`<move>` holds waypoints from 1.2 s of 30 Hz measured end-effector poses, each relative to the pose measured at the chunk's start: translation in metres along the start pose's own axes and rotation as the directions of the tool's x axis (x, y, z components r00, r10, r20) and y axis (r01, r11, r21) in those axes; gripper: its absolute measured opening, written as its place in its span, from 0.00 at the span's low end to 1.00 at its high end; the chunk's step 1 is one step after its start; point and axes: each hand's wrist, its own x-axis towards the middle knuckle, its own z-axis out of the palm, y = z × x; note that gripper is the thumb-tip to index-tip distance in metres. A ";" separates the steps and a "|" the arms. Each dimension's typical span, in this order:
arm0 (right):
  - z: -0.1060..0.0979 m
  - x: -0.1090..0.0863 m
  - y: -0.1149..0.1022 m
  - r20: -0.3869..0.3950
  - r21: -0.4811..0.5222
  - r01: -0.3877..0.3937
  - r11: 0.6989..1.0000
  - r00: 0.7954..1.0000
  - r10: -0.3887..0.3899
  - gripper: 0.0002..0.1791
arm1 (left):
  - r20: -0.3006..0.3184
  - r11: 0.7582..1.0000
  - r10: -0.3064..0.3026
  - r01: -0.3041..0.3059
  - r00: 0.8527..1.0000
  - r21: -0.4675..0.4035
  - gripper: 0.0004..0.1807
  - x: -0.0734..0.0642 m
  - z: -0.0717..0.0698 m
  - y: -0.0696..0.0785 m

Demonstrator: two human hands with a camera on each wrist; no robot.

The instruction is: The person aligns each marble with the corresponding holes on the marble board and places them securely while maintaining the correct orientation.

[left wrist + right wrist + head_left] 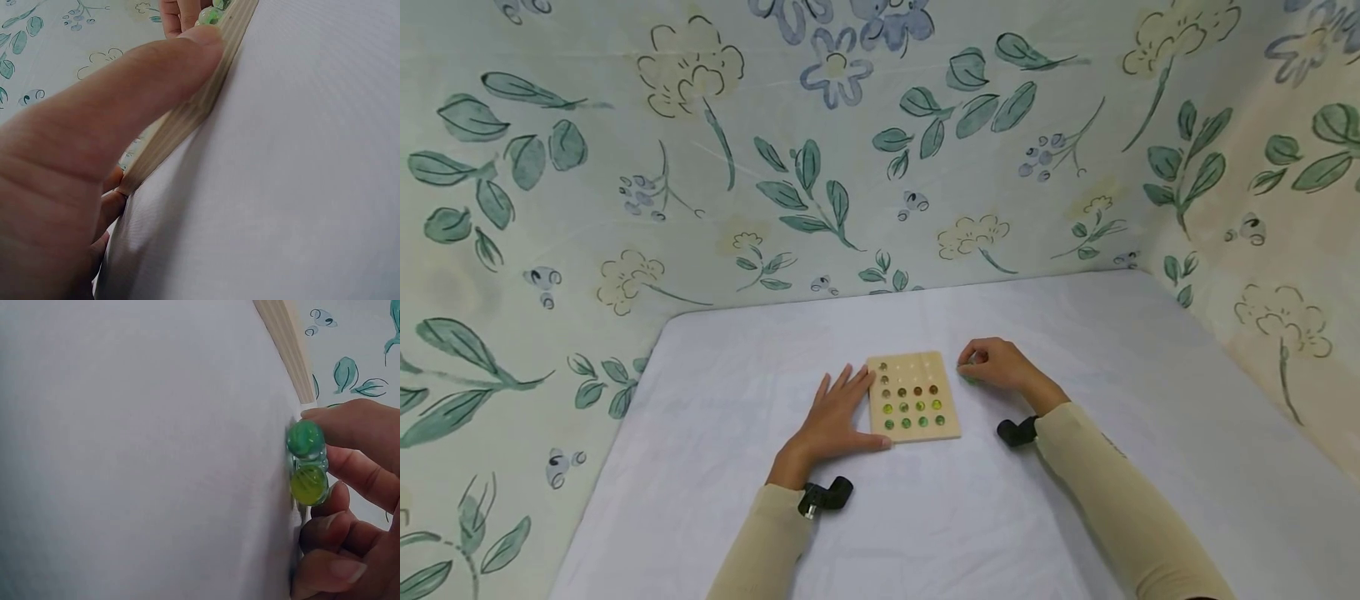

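Note:
A square wooden board [951, 421] lies flat on the white cloth, with rows of glass marbles [922, 422] set in it: green nearest, then yellow-green, then brownish, plus two more up the left column. My left hand [835, 421] rests spread against its left side, the thumb on the near edge. To the right of the board, my right hand [1000, 364] has its fingers curled around a small group of marbles close to the cloth. A green marble [305, 439] and a yellow-green marble [309, 485] show there; others behind them are partly hidden.
White cloth [700, 433] covers the table around the board. A floral-patterned sheet [820, 208] rises behind it and along both sides. A black wrist camera [826, 496] sits on the left wrist and another black camera [1017, 432] on the right.

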 end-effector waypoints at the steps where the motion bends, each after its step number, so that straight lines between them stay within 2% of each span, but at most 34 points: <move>1: 0.000 0.000 0.000 0.002 -0.004 0.004 1.000 1.000 -0.004 0.07 | 0.002 1.000 -0.001 0.001 1.000 -0.003 0.65 0.000 0.000 0.000; 23: -0.003 0.001 -0.005 0.015 -0.003 0.007 1.000 1.000 -0.007 0.08 | -0.011 1.000 0.008 -0.008 1.000 0.000 0.65 0.000 0.000 0.001; 36: 0.001 0.004 -0.020 0.032 0.023 0.067 0.997 0.997 -0.068 0.08 | -0.008 1.000 0.005 -0.005 1.000 0.000 0.65 0.001 0.000 0.001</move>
